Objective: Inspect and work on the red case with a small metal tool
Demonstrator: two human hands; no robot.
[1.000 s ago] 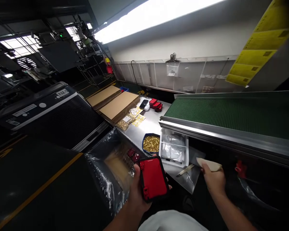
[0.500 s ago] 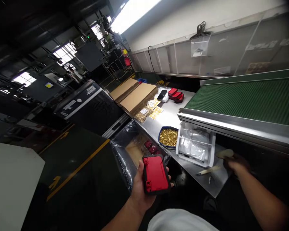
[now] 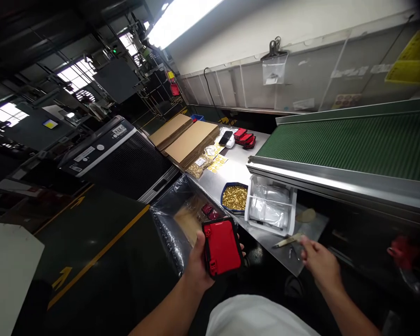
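Right now your left hand (image 3: 199, 261) is clamped around the red-and-black case (image 3: 222, 247), thumb on one long edge and fingers wrapped round the other, with the red face turned up toward you. Your right hand (image 3: 318, 261) holds nothing: its fingers are loosely spread and hover just short of the small pale-handled tool (image 3: 287, 241) lying on the steel bench (image 3: 231, 175), with some tiny metal bits just on the near side of the tool. Judging from that reach, picking up the tool looks like the move in hand. Take it by the pale handle rather than the tip, and lift it clear so you do not sweep those small bits off the bench edge, which is close below your fingers. Keep the case level and steady in your left hand while you do it; a firm grip on both long edges seems wise, since the plastic-lined box (image 3: 182, 217) sits directly beyond that hand. Just past your right fingertips stand the clear tray (image 3: 271, 207) and, left of it, the blue dish of brass parts (image 3: 234, 197); stay low and short to avoid nudging either.
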